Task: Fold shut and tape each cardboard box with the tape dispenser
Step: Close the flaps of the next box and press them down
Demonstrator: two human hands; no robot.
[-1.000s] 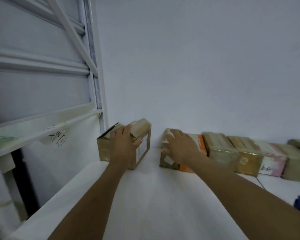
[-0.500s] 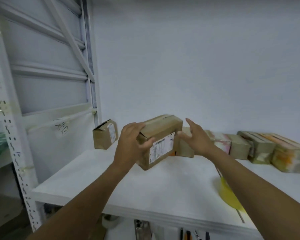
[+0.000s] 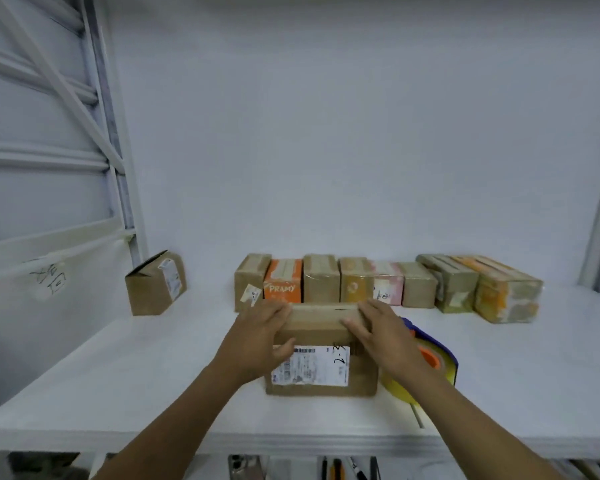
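Head view. A brown cardboard box point(image 3: 321, 344) lies on its long side on the white table point(image 3: 118, 375), immediately left of the tape dispenser point(image 3: 435, 358) and close enough that touching cannot be ruled out. Its white shipping label point(image 3: 310, 366) faces the camera.

The left hand point(image 3: 257, 337) holds the end of the box away from the dispenser, with the fingers laid over the top and the thumb down the front face beside the label. The right hand point(image 3: 383, 336) lies on the end nearest the dispenser, with straight, slightly spread fingers pressing flat on the top panel, and partly hides the dispenser. The top flaps look folded down; whether the seam carries tape cannot be told.

A row of taped boxes point(image 3: 388, 285) stands behind the dispenser against the wall. One more carton point(image 3: 156, 284) sits well to the dispenser's left, its flap raised.

Handling: the box is probably light and stiff at its edges, but the flaps are likely to spring up once pressure is lifted. It is best held at the two short ends or pinned from above along the seam. One hand should keep the flaps down while the other takes the dispenser by its handle. Glossy old tape on the panels may be slippery.
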